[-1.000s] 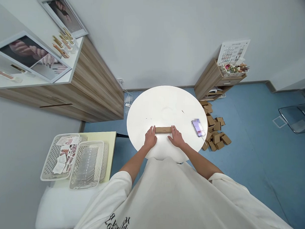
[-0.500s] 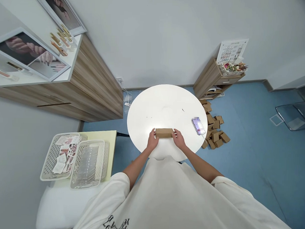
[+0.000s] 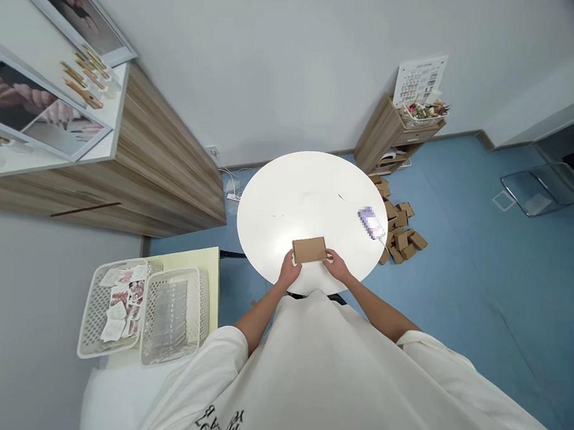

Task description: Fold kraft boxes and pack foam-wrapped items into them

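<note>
A small brown cardboard box point(image 3: 309, 249) is held between my two hands over the near part of the round white table point(image 3: 311, 184). Its broad face is turned up toward me, and it looks closed. My left hand point(image 3: 289, 269) grips the left end, thumb on the near side. At the right end, my right hand point(image 3: 336, 265) has its fingers bent against the box's edge. The underside of the box is hidden, so I cannot tell whether it touches the table.
A phone-like item point(image 3: 371, 223), blurred out, lies on the table's right with a cable. Several cardboard boxes point(image 3: 402, 238) are heaped on the floor at right. White baskets point(image 3: 170, 314) stand on a side table at left. A wooden cabinet point(image 3: 171, 154) is behind them.
The box has tipped so that its broad face now shows where a narrow side showed before. Both hands stay at its ends. The whole view has shifted slightly.
</note>
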The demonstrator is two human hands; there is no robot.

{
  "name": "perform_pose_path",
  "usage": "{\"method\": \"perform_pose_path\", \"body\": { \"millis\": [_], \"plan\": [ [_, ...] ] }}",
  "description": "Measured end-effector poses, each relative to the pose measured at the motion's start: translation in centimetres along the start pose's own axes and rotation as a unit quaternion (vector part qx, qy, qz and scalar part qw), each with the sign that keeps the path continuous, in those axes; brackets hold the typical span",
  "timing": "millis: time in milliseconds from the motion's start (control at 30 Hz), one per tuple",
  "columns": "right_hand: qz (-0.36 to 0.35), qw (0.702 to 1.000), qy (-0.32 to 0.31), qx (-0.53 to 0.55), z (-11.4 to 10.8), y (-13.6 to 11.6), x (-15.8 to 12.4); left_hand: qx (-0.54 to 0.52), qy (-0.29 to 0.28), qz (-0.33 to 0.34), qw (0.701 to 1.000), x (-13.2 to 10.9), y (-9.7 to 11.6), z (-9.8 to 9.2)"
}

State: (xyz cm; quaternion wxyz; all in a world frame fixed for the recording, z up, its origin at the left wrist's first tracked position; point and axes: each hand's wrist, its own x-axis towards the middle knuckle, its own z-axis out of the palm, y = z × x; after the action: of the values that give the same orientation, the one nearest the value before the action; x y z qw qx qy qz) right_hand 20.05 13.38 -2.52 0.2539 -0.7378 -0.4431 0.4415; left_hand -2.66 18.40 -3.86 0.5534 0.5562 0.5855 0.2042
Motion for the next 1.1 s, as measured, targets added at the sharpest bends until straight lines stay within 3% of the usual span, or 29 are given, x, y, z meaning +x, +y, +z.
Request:
{"method": "perform_pose_path", "body": {
  "millis": [233, 367, 500, 667, 1100],
  "plan": [
    [0.014, 1.0, 0.015, 0.009, -0.5, -0.7, -1.9, -0.016, -0.041, 0.016, 0.999, -0.6, 1.1, 0.0],
    [-0.006, 1.0, 0.019, 0.016, -2.6, -0.7, -2.6, -0.003, -0.034, 0.017, 0.999, -0.9, 2.4, 1.0],
    [-0.026, 0.999, 0.032, 0.002, -5.8, 0.1, -2.9, 0.001, -0.033, 0.027, 0.999, -0.8, 4.6, 3.3],
    [-0.04, 0.998, 0.057, 0.003, -11.4, 3.0, -3.7, 0.007, -0.034, 0.044, 0.998, -1.1, 8.2, 8.5],
    [-0.029, 0.99, 0.137, 0.026, -27.6, 12.5, -5.5, 0.017, -0.081, 0.096, 0.992, -1.7, 16.4, 26.0]
  ]
}}
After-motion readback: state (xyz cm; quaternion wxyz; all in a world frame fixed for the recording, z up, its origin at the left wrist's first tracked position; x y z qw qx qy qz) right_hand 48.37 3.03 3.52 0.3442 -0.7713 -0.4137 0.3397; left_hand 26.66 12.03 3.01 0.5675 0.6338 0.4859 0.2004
